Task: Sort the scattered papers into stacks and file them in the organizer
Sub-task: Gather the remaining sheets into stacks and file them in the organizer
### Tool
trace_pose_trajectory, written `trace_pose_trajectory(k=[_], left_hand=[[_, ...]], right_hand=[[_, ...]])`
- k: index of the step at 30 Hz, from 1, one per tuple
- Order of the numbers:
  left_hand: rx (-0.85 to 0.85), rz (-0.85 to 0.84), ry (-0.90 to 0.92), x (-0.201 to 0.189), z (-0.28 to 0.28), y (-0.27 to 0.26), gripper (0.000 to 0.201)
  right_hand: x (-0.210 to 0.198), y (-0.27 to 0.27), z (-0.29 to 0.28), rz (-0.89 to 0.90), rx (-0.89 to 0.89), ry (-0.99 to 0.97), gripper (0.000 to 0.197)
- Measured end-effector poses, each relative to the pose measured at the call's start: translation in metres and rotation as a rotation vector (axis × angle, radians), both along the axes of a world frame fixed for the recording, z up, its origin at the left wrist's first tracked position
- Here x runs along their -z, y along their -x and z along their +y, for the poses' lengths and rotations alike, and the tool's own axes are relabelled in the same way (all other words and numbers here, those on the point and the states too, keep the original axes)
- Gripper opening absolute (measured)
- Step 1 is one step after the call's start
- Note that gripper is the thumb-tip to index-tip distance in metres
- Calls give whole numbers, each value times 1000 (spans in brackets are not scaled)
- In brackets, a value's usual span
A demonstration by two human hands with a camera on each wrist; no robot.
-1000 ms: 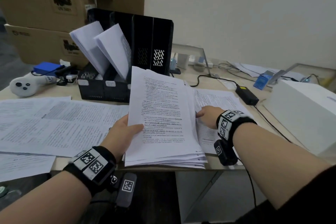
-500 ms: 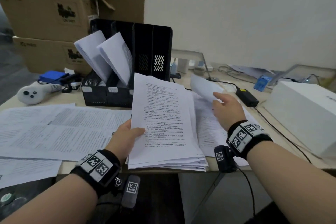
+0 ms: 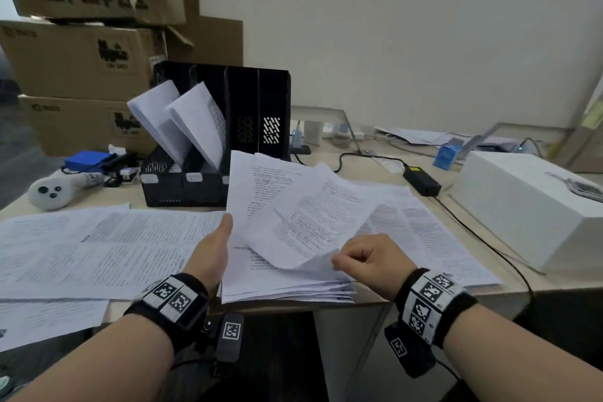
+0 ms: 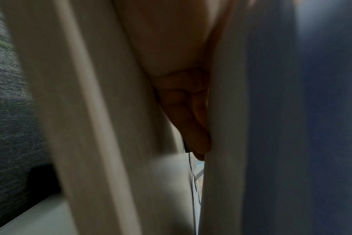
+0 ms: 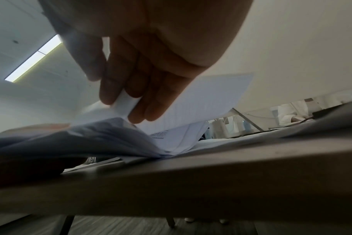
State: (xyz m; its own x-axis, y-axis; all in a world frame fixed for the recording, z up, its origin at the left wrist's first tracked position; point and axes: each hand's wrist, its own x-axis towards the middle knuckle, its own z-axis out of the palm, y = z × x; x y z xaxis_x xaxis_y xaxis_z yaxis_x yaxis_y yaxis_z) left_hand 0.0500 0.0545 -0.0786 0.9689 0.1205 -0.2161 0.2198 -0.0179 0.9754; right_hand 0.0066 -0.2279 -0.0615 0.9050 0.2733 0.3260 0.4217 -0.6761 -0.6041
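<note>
A thick stack of printed papers (image 3: 261, 281) lies at the table's front edge, tilted up at its left side. My left hand (image 3: 212, 251) grips that left edge, thumb on top; the left wrist view shows its fingers (image 4: 193, 114) under the sheets. My right hand (image 3: 362, 259) pinches the near corner of a single printed sheet (image 3: 313, 222) laid askew over the stack; the right wrist view shows the sheet (image 5: 191, 101) between thumb and fingers (image 5: 131, 82). The black organizer (image 3: 248, 121) stands behind, with two bundles of paper (image 3: 182, 121) leaning in its left slots.
More printed sheets (image 3: 98, 248) cover the table on the left, and others (image 3: 421, 232) lie on the right. A white box (image 3: 528, 206) sits at far right, a black power adapter (image 3: 422, 181) with its cable beside it. Cardboard boxes (image 3: 75, 59) are stacked behind; a white controller (image 3: 55, 192) lies left.
My right hand lifted one sheet off the table on the right and brought it left and toward me over the stack. The left hand kept hold of the stack.
</note>
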Motion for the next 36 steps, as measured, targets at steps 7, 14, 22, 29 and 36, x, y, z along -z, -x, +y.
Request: trace_pose_trajectory(k=[7,14,22,29,36], left_hand=[[82,-23,33,5,5,-3,37],[184,-52,-57,9,5,-5,17],[223,-40,-41,11,8,-7,20],[209,-37,-44,8,7,-2,23],[260,-166,33,-39,-6,5,24]], right_hand=[[4,4,-6,114,14,18,36],[1,-3,4,90,26,2,45],[2,-14,12,136,179,-114,41],[8,-14,-4,270,456,-240,37],[-36,-15,-8,91,435,-112,65]])
